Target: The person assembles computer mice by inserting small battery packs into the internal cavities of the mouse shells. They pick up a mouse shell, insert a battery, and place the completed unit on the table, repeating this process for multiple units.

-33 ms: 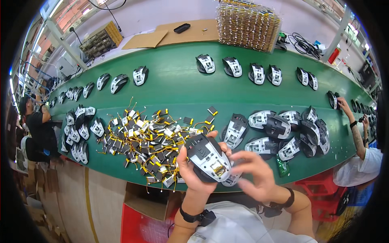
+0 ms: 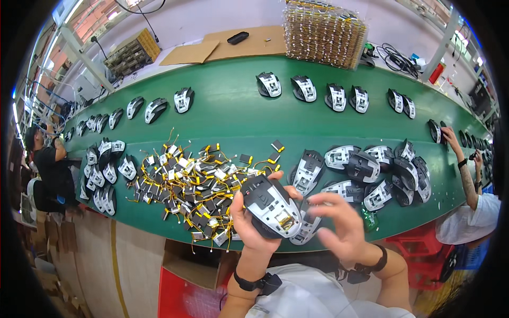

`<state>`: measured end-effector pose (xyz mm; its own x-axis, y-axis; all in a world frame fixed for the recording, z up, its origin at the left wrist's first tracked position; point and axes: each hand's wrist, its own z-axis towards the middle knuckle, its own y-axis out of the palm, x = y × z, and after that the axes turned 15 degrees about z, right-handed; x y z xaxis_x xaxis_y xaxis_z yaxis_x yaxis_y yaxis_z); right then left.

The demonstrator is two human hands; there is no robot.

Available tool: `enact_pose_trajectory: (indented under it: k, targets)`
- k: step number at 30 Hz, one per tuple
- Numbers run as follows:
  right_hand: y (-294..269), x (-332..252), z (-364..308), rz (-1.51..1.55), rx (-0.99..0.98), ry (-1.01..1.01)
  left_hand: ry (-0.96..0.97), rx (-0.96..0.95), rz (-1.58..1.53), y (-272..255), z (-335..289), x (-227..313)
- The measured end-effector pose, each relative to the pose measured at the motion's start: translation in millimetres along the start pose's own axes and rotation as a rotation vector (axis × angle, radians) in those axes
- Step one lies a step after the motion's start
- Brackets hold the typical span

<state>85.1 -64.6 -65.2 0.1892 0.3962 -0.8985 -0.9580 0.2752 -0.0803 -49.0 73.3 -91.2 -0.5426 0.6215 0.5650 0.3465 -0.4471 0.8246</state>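
My left hand (image 2: 249,230) is wrapped round a black-and-white computer mouse (image 2: 271,204), its underside turned up. Something yellow shows in a small rectangular opening at the mouse's near end. Just to the right, my right hand (image 2: 342,228) is raised with its fingers apart and nothing in them. Another mouse (image 2: 305,231) lies on the bench, partly hidden behind the held one. Beyond my left hand spreads a heap of small flat batteries (image 2: 196,183), grey and silver with yellow tape and thin wires.
More mice are piled on the right (image 2: 366,164) and left (image 2: 103,169) of the green bench (image 2: 228,116). Single mice (image 2: 269,85) stand spaced along its far strip. A stacked block of wired parts (image 2: 324,34) sits behind. One person works at each end.
My right hand has drawn slightly right, away from the held mouse, and its fingers have shifted. The left hand and mouse have moved only a little to the left.
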Motion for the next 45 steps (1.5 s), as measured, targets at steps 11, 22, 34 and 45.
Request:
enact_pose_trajectory:
  k: [11, 22, 34, 45]
  targets:
    - [-61, -32, 62, 0.115, -0.193, 0.441, 0.088, -0.204, 0.725, 43, 26, -22]
    - [-402, 19, 25, -0.953, 0.616, 0.602, -0.008, -0.226, 1.208, 32, 27, 9]
    - [-515, 123, 60, -1.182, 0.659, 1.095, -0.044, 0.072, 1.295, 1, -8, 40]
    - [-501, 151, 77, -1.142, 0.707, 0.651, 0.115, 0.104, 1.192, 4, -22, 42]
